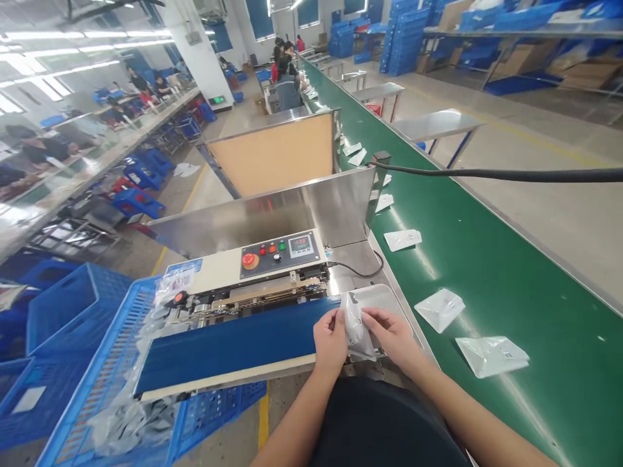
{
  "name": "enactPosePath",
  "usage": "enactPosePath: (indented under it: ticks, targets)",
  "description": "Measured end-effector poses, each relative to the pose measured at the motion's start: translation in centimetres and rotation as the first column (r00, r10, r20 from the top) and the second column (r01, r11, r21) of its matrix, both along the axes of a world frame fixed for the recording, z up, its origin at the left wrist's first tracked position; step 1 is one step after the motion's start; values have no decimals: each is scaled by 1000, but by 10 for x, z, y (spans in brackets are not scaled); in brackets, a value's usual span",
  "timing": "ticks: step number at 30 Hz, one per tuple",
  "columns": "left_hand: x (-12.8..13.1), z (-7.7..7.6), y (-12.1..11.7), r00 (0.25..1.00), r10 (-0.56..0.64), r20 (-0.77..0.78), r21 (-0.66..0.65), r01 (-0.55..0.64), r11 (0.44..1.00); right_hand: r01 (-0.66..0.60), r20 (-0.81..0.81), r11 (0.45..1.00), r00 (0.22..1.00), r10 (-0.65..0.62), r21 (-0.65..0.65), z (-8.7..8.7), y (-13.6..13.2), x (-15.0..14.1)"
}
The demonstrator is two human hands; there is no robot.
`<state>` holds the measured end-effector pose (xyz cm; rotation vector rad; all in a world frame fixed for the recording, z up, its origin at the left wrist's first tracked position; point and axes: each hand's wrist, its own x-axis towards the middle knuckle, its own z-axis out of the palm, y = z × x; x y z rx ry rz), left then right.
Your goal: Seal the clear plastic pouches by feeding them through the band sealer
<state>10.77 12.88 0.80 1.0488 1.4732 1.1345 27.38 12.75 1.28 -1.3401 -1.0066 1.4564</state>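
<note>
Between my two hands is a white plastic pouch, held upright above the right end of a sealing machine's blue belt. My left hand pinches the pouch's left edge, its fingers closed. On the opposite side, my right hand grips the right edge between thumb and fingers. A pale metal tray lies just behind the right hand. The band sealer stands to the left, with a red stop button and a lit display on its control panel.
A green conveyor runs along my right, carrying several white pouches. Beyond the sealer rise a steel partition and a tan board. A blue crate with clear plastic sits at left. A black cable crosses at right.
</note>
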Motion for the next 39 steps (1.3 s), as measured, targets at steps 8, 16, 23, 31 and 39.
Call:
enactPosePath:
  ticks: [8, 16, 23, 31, 39]
  targets:
    - [-6, -3, 18, 999, 16, -29, -16, -16, 1000, -21, 349, 997, 937, -9, 81, -12, 19, 0]
    - [-4, -29, 47, 945, 300, 130, -243, -263, 934, 46, 383, 998, 923, -24, -46, -33, 58, 0]
    - [-28, -37, 48, 888, 424, 176, -272, -370, 888, -3, 366, 994, 929, 44, -113, -38, 75, -29]
    - [-90, -30, 41, 830, 544, 121, -246, -506, 827, -135, 230, 981, 959, 164, -136, -34, 78, -88]
    - [-150, -18, -6, 682, 724, -103, 131, -712, 689, 446, 609, 894, 701, -371, 31, -65, 4, 102]
